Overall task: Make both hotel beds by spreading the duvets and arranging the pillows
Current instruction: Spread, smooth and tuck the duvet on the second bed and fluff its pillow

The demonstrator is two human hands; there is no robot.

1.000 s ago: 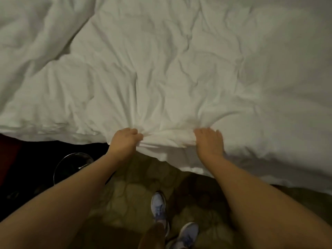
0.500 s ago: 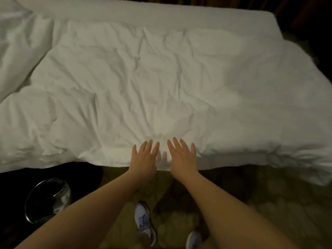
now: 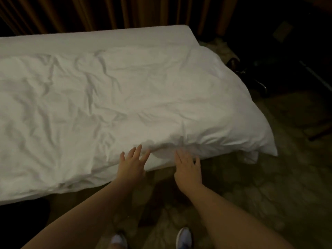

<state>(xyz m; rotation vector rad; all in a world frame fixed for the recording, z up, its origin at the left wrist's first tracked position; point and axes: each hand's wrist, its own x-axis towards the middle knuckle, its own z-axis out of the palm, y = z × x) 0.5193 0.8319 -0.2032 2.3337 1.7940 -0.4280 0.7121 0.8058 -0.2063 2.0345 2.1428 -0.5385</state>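
Observation:
A white, wrinkled duvet (image 3: 111,97) lies spread over the bed and hangs over its near edge. Its right corner (image 3: 265,146) droops toward the floor. My left hand (image 3: 132,163) lies with spread, straight fingers on the duvet's near edge. My right hand (image 3: 188,168) is beside it, fingers straight, its fingertips at the duvet's edge; contact is hard to tell through the blur. A strip of white sheet (image 3: 100,39) shows along the far side of the bed. No pillow is in view.
Brown curtains (image 3: 125,13) hang behind the bed. Patterned carpet (image 3: 251,186) covers the floor on the right and under my shoes (image 3: 183,236). Dark furniture with metal legs (image 3: 258,81) stands past the bed's right end.
Both hands let go of the bunched duvet edge and opened flat. They have since moved right along the edge and spread apart. My view swung toward the bed's right end.

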